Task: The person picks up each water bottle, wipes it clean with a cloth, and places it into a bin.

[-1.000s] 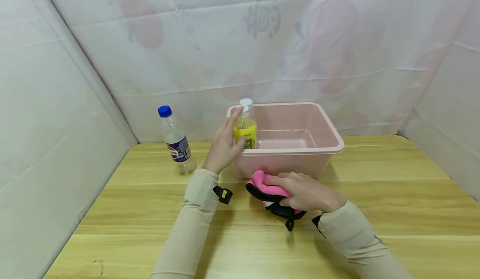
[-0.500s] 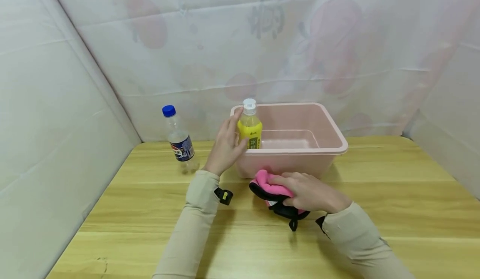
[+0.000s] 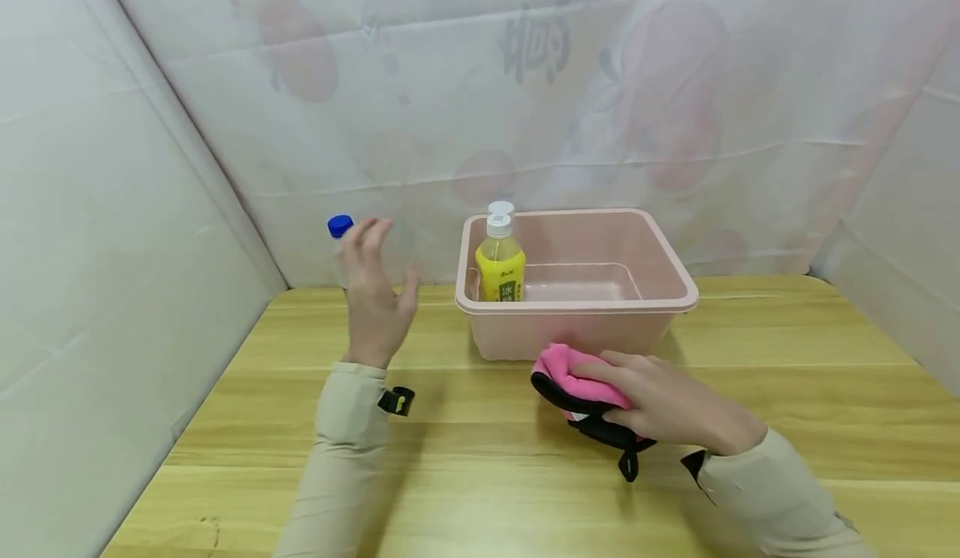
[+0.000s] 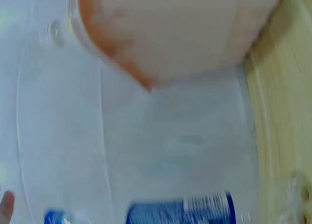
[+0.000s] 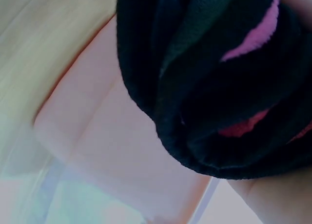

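Note:
My left hand (image 3: 377,289) is raised with its fingers spread and holds nothing. It is just in front of a clear bottle with a blue cap (image 3: 340,225) and hides most of it. The left wrist view shows that bottle's blue label (image 4: 180,212), blurred. A yellow drink bottle with a white cap (image 3: 500,264) stands upright in the near left corner of a pink plastic bin (image 3: 585,301). My right hand (image 3: 652,398) lies over a bunched pink and black cloth (image 3: 577,389) on the table in front of the bin and grips it. That cloth (image 5: 219,87) fills the right wrist view.
The wooden table (image 3: 787,391) is enclosed by white sheeting (image 3: 112,249) on the left, back and right. The bin (image 5: 112,151) stands at the middle back, close to the rear sheet. A black clip (image 3: 397,400) hangs at my left sleeve.
My left hand let go of the yellow bottle, which now stands in the bin, and moved left to the blue-capped bottle. My right hand and the cloth shifted slightly right.

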The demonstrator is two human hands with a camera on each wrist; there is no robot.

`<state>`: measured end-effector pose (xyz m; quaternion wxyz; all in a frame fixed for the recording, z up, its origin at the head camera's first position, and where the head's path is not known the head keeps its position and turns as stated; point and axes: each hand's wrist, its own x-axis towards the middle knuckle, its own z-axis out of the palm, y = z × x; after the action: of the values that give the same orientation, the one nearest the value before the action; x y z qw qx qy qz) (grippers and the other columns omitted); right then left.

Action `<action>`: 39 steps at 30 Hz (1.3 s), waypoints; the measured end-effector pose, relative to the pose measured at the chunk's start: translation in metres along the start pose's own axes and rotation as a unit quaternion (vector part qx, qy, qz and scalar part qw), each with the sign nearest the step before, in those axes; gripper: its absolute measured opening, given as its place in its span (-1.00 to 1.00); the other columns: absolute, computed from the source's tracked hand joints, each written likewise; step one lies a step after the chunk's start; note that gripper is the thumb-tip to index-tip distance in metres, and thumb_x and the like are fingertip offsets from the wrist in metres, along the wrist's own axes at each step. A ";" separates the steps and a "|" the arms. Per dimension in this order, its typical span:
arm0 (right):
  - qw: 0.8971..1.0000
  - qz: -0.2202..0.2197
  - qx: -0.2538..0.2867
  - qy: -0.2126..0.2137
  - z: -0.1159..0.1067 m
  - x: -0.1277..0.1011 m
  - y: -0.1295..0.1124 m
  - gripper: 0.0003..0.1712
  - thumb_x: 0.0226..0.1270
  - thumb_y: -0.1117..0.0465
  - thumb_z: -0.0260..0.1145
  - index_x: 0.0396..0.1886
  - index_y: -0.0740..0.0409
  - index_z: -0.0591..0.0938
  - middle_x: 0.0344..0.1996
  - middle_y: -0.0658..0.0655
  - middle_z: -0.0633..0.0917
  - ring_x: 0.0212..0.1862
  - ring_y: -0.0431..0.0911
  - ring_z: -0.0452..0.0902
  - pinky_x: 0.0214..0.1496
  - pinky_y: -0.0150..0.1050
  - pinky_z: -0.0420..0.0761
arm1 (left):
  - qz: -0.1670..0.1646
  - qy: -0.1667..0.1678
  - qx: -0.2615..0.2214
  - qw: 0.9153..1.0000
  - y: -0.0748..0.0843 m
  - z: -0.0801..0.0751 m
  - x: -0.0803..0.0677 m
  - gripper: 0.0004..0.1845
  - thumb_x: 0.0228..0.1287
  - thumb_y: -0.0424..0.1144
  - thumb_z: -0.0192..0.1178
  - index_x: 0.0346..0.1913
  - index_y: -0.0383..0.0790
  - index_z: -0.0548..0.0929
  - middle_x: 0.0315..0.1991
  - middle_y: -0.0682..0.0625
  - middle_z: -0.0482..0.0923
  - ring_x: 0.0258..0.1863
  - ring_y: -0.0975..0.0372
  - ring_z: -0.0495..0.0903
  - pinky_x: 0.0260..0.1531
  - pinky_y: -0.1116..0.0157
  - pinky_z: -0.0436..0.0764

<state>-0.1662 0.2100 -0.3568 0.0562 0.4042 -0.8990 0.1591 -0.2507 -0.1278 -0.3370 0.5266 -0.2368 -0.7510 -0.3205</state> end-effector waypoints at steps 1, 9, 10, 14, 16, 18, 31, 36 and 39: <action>1.000 -0.001 -0.002 0.003 0.000 -0.003 0.001 -0.25 0.11 0.35 0.51 0.36 0.08 0.54 -0.26 -0.14 0.55 -0.34 -0.22 0.43 -0.29 -0.23 0.58 | -0.008 0.020 0.005 1.000 -0.005 -0.004 -0.001 -0.37 0.12 -0.60 0.24 0.29 -0.38 0.35 0.23 -0.39 0.32 0.25 -0.20 0.29 0.29 -0.02 0.36; 1.000 -0.009 -0.006 0.022 0.002 -0.016 0.012 -0.26 0.11 0.32 0.52 0.35 0.07 0.54 -0.19 -0.14 0.59 -0.29 -0.25 0.45 -0.27 -0.20 0.61 | -0.160 0.041 0.061 0.984 -0.035 -0.025 -0.015 -0.23 0.22 -0.40 0.32 0.43 -0.29 0.19 0.36 -0.37 0.17 0.36 -0.13 0.14 0.42 -0.06 0.16; 1.000 -0.012 -0.007 0.024 0.002 -0.017 0.012 -0.25 0.12 0.32 0.51 0.36 0.07 0.54 -0.18 -0.14 0.60 -0.28 -0.25 0.45 -0.27 -0.20 0.62 | -0.182 0.028 0.059 0.981 -0.037 -0.026 -0.018 -0.19 0.22 -0.36 0.36 0.46 -0.28 0.16 0.38 -0.36 0.16 0.38 -0.12 0.13 0.44 -0.07 0.14; 0.999 -0.019 -0.009 0.025 0.003 -0.020 0.013 -0.23 0.13 0.32 0.50 0.39 0.12 0.51 -0.12 -0.09 0.63 -0.24 -0.24 0.47 -0.22 -0.18 0.65 | -0.258 -0.031 0.036 0.965 -0.043 -0.027 -0.027 0.03 0.19 -0.23 0.47 0.57 -0.21 0.01 0.43 -0.36 0.13 0.41 -0.15 0.16 0.37 -0.18 0.28; 1.000 -0.018 -0.008 0.022 0.003 -0.021 0.013 -0.22 0.12 0.34 0.49 0.40 0.14 0.51 -0.09 -0.07 0.64 -0.22 -0.22 0.49 -0.20 -0.15 0.66 | -0.281 -0.052 0.024 0.958 -0.046 -0.026 -0.032 0.10 0.18 -0.21 0.50 0.60 -0.16 -0.06 0.44 -0.37 0.13 0.39 -0.18 0.22 0.28 -0.24 0.38; 1.000 -0.018 -0.006 0.020 0.003 -0.021 0.013 -0.23 0.15 0.32 0.50 0.40 0.13 0.50 -0.09 -0.07 0.64 -0.21 -0.21 0.49 -0.19 -0.15 0.66 | -0.291 -0.066 0.021 0.954 -0.050 -0.024 -0.036 0.11 0.19 -0.22 0.49 0.60 -0.12 -0.08 0.44 -0.39 0.14 0.34 -0.22 0.29 0.17 -0.28 0.46; 0.997 -0.055 0.001 0.050 0.001 -0.015 0.012 -0.27 0.14 0.32 0.53 0.36 0.10 0.53 -0.20 -0.17 0.59 -0.28 -0.31 0.41 -0.30 -0.33 0.56 | -0.311 -0.076 0.022 0.947 -0.060 -0.019 -0.049 0.10 0.28 -0.25 0.41 0.63 -0.01 -0.19 0.35 -0.38 0.30 0.13 -0.28 0.52 -0.11 -0.24 0.61; 0.998 -0.046 0.000 0.044 0.000 -0.014 0.010 -0.29 0.16 0.33 0.51 0.35 0.09 0.54 -0.20 -0.19 0.59 -0.28 -0.31 0.41 -0.29 -0.31 0.57 | -0.325 -0.086 0.025 0.941 -0.062 -0.021 -0.046 0.10 0.28 -0.25 0.41 0.63 0.00 -0.18 0.34 -0.36 0.34 0.18 -0.23 0.51 -0.04 -0.24 0.60; 0.998 -0.041 0.000 0.039 0.000 -0.015 0.010 -0.29 0.17 0.34 0.50 0.36 0.10 0.54 -0.17 -0.17 0.60 -0.26 -0.29 0.43 -0.26 -0.28 0.59 | -0.331 -0.091 0.025 0.939 -0.063 -0.023 -0.047 0.11 0.27 -0.28 0.42 0.63 -0.02 -0.19 0.34 -0.36 0.35 0.18 -0.24 0.52 -0.02 -0.24 0.59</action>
<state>-0.1635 0.2264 -0.3622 0.0978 0.4340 -0.8789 0.1719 -0.2643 -0.1882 -0.3903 0.3261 0.0099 -0.8392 -0.4350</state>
